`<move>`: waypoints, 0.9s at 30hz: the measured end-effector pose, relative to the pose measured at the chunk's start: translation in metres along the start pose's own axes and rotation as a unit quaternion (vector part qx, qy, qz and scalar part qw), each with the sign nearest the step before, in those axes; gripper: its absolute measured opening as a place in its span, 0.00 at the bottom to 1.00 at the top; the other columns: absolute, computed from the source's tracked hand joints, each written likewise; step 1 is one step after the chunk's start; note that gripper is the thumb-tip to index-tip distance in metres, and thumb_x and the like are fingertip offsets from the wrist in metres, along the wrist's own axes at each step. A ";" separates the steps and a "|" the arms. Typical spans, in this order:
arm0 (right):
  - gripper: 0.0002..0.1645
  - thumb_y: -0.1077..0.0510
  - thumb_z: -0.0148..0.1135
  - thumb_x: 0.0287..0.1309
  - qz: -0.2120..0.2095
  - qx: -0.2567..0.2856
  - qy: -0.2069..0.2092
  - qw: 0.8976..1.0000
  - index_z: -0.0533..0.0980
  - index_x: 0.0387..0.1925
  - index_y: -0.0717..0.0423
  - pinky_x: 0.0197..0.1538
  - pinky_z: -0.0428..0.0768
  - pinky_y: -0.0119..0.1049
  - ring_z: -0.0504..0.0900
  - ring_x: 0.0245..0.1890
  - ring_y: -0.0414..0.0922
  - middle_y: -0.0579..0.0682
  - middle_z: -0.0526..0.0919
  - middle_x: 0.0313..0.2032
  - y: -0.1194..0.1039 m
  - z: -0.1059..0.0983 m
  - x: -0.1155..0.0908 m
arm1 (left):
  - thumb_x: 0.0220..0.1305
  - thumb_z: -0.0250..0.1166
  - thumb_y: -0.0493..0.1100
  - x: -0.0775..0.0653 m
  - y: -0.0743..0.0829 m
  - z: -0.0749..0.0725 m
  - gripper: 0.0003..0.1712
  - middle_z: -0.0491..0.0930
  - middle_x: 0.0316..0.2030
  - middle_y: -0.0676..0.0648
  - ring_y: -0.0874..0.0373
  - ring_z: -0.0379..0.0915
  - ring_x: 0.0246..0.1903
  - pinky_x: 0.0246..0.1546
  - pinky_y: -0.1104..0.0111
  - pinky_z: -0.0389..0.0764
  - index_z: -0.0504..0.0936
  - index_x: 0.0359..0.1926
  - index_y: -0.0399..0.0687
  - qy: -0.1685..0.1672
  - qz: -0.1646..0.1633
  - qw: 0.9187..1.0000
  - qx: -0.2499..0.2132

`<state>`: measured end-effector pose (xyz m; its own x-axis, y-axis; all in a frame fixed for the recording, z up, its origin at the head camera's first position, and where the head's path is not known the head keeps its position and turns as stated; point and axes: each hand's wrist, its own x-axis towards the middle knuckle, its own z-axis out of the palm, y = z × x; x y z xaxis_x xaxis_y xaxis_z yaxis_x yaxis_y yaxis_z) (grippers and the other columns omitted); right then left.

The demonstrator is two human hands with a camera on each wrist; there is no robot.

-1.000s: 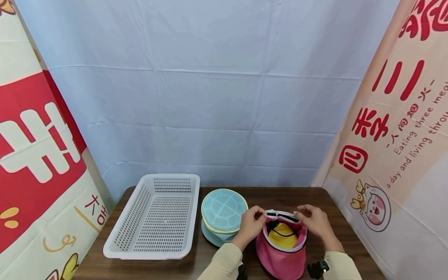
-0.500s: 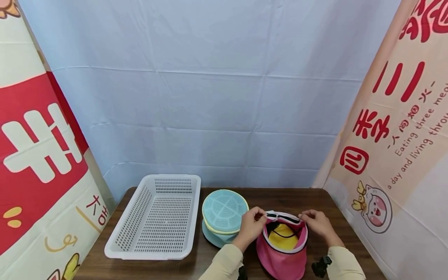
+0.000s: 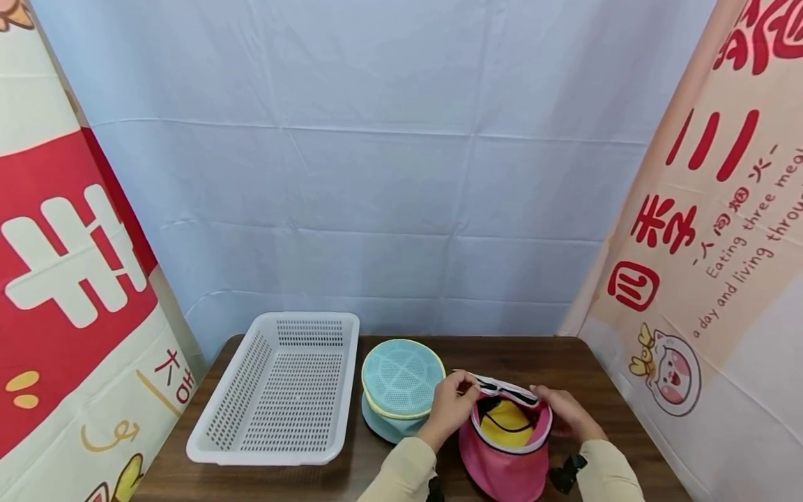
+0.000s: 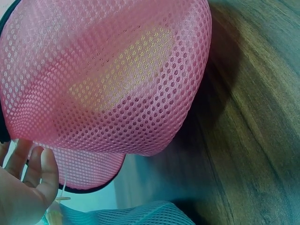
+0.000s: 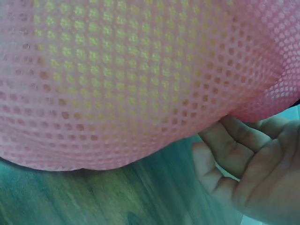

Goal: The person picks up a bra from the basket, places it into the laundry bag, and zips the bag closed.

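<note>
A pink mesh laundry bag (image 3: 507,470) with white and black zipper trim stands on the table, its lid partly lifted at the back. Inside lies a yellow item (image 3: 505,424) with a black cord; the pink mesh (image 4: 136,108) lets its yellow show through in both wrist views. At the rim's back left, my left hand (image 3: 448,408) pinches the zipper edge. My right hand (image 3: 567,413) holds the rim's right side with bent fingers, and the bag hides part of the grip. In the right wrist view, curled fingers (image 5: 225,145) lie against the mesh.
A light blue round mesh bag (image 3: 403,376) with yellow trim stands left of the pink bag, close to my left forearm. Farther left is a white perforated plastic basket (image 3: 210,457). The dark wooden table (image 3: 477,352) ends at a pale blue curtain (image 3: 376,174).
My right hand has shifted from the rim's back toward its right side and sits slightly lower. The lid edge tilts more. My left hand stays at the back left of the rim.
</note>
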<state>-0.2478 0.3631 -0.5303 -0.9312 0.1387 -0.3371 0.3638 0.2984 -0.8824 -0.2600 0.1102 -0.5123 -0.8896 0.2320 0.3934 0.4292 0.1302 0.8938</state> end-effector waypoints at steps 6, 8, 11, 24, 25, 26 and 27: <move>0.29 0.53 0.48 0.65 -0.042 0.014 -0.024 0.999 0.68 0.52 0.78 0.33 0.80 0.40 0.80 0.32 0.46 0.59 0.80 0.37 0.000 0.001 0.002 | 0.56 0.61 0.32 0.001 0.000 0.000 0.04 0.76 0.26 0.57 0.68 0.71 0.30 0.34 0.73 0.75 0.79 0.28 0.45 0.005 0.009 1.000 -0.002; 0.28 0.55 0.49 0.64 -0.058 0.022 -0.025 0.998 0.68 0.52 0.80 0.34 0.80 0.41 0.80 0.34 0.46 0.60 0.79 0.38 0.000 0.001 0.002 | 0.56 0.62 0.32 0.001 0.000 0.000 0.04 0.76 0.26 0.57 0.68 0.71 0.30 0.34 0.73 0.74 0.79 0.28 0.45 0.004 0.012 1.000 -0.002; 0.25 0.58 0.49 0.64 -0.070 0.019 -0.036 0.997 0.69 0.50 0.79 0.35 0.79 0.41 0.79 0.35 0.47 0.60 0.79 0.39 -0.001 0.000 0.003 | 0.56 0.62 0.33 0.001 -0.001 0.001 0.04 0.76 0.26 0.58 0.68 0.71 0.30 0.34 0.73 0.74 0.79 0.28 0.46 -0.001 0.009 1.000 -0.002; 0.32 0.62 0.52 0.61 -0.055 0.104 0.009 0.993 0.58 0.62 0.77 0.41 0.79 0.41 0.78 0.41 0.45 0.64 0.75 0.49 -0.002 -0.002 0.004 | 0.58 0.62 0.35 0.002 -0.006 0.000 0.03 0.76 0.26 0.57 0.67 0.72 0.31 0.34 0.72 0.74 0.79 0.29 0.47 -0.016 -0.004 1.000 -0.017; 0.32 0.62 0.52 0.61 -0.055 0.108 0.009 0.993 0.58 0.62 0.76 0.41 0.78 0.41 0.78 0.41 0.45 0.63 0.75 0.48 -0.002 -0.003 0.005 | 0.58 0.62 0.35 0.002 -0.006 0.000 0.03 0.76 0.25 0.57 0.67 0.71 0.30 0.34 0.73 0.74 0.79 0.29 0.47 -0.015 -0.008 1.000 -0.016; 0.32 0.61 0.53 0.60 -0.053 0.112 0.013 0.992 0.58 0.62 0.76 0.41 0.79 0.40 0.78 0.40 0.44 0.62 0.75 0.48 -0.002 -0.003 0.004 | 0.58 0.62 0.36 0.002 -0.006 0.000 0.03 0.76 0.25 0.57 0.67 0.71 0.30 0.33 0.73 0.74 0.80 0.29 0.48 -0.015 -0.011 1.000 -0.014; 0.33 0.61 0.54 0.60 -0.052 0.112 0.017 0.992 0.59 0.62 0.76 0.41 0.78 0.40 0.77 0.40 0.43 0.62 0.75 0.48 -0.002 -0.003 0.004 | 0.58 0.63 0.36 0.001 -0.005 -0.001 0.03 0.76 0.25 0.57 0.67 0.71 0.29 0.32 0.73 0.74 0.80 0.29 0.48 -0.015 -0.014 1.000 -0.012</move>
<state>-0.2524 0.3661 -0.5292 -0.9606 0.1506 -0.2335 0.2491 0.0950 -0.9638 -0.2637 0.1094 -0.5165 -0.8959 0.2571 0.3624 0.4005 0.1144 0.9091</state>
